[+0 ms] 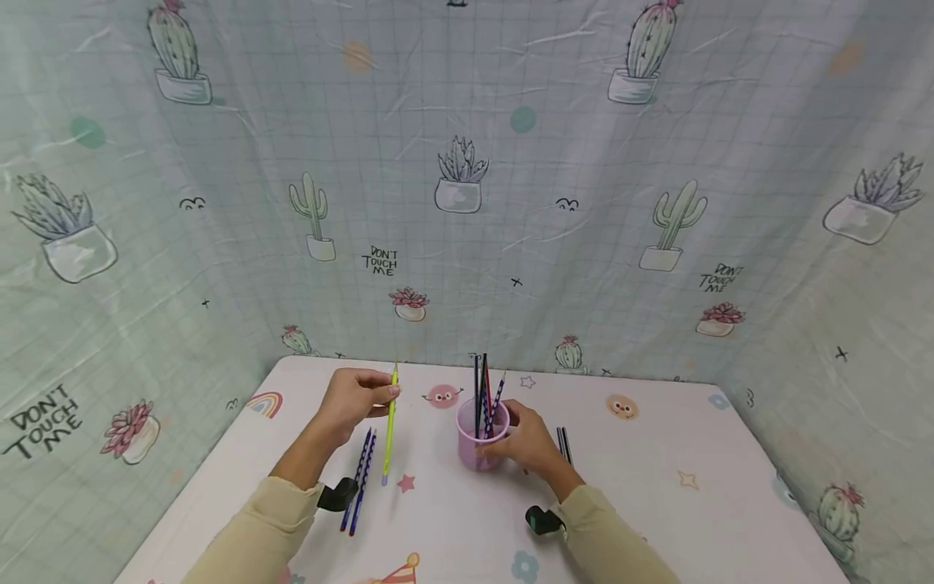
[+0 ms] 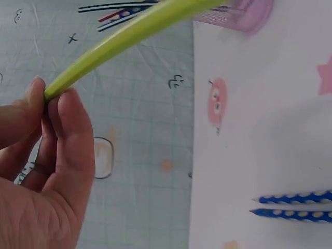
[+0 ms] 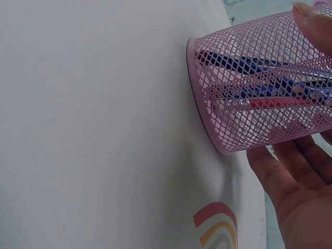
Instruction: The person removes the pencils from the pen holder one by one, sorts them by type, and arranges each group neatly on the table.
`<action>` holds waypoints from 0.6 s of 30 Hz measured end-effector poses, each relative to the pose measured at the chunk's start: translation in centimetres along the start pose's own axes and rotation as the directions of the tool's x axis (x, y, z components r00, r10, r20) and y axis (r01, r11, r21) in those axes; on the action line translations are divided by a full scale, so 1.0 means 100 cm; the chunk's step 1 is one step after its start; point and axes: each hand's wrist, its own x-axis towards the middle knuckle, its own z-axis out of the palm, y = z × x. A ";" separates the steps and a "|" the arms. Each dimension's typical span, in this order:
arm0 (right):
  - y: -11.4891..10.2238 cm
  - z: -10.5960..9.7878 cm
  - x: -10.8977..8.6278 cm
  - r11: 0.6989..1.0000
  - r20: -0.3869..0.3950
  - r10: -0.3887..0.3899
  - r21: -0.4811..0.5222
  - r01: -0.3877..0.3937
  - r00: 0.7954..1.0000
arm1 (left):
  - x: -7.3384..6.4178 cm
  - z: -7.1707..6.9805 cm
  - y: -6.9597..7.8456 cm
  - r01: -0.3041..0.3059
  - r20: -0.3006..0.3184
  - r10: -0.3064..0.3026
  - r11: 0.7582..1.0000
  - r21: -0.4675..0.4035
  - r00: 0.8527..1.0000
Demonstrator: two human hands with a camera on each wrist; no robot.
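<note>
Yellow pencil [image 1: 388, 442] at nine o'clock from pink cup [image 1: 470, 456], over white table [image 1: 657, 487] with pink star [image 1: 406, 483]. Left hand [image 1: 353, 401] pinches pencil near top; right hand [image 1: 531, 442] holds cup round sides. Far back, twelve o'clock: cactus cloth wall [image 1: 540, 243].

Pink cup [image 3: 249, 122] partly beyond both wrist views' edges

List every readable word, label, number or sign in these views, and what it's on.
"DON'T TOUCH ME": printed on the cactus-patterned backdrop; appears three times in the head view, far left, left of centre and right.
"x": small cross marks, same backdrop.
Yellow-green pencil, blue pencils on the table, pencils in the pink mesh cup: any lettering is too small or blurred to read.
No numbers or brands legible.
</note>
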 end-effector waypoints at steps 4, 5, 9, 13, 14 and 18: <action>0.002 0.001 -0.002 1.000 0.004 0.006 0.020 -0.006 1.000 | -0.001 -0.001 -0.016 0.055 -0.025 -0.054 0.998 0.025 0.998; 0.002 0.001 -0.001 1.000 0.002 0.005 0.022 -0.005 1.000 | 0.000 -0.002 -0.019 0.064 -0.028 -0.063 0.998 0.023 0.998; 0.001 0.000 0.000 0.999 -0.001 -0.001 0.032 0.001 1.000 | 0.005 -0.003 -0.030 0.086 -0.031 -0.085 0.996 0.014 0.996; 0.002 -0.002 0.000 1.000 0.002 0.003 0.010 -0.003 1.000 | 0.010 -0.002 -0.043 0.102 -0.016 -0.102 0.995 0.021 0.995; 0.002 -0.002 0.000 1.000 0.003 0.004 0.009 -0.004 1.000 | 0.011 -0.002 -0.046 0.103 -0.013 -0.102 0.994 0.021 0.995; 0.001 -0.001 0.001 1.000 0.001 0.008 0.011 -0.008 1.000 | 0.013 -0.003 -0.055 0.110 -0.010 -0.110 0.994 0.024 0.994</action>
